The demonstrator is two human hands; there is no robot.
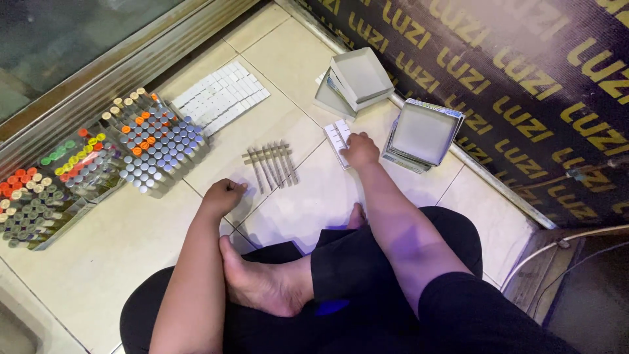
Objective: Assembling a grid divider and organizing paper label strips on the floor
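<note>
Right hand [360, 150] on white strip [337, 137]; left hand [223, 196] apart.

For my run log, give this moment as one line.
left hand: fist on tile floor, near row of vials | right hand: on white strip beside open box

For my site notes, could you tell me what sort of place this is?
Probably a shop floor: racks of small capped vials stand on pale tiles beside a glass front, with open cardboard boxes nearby.
</note>
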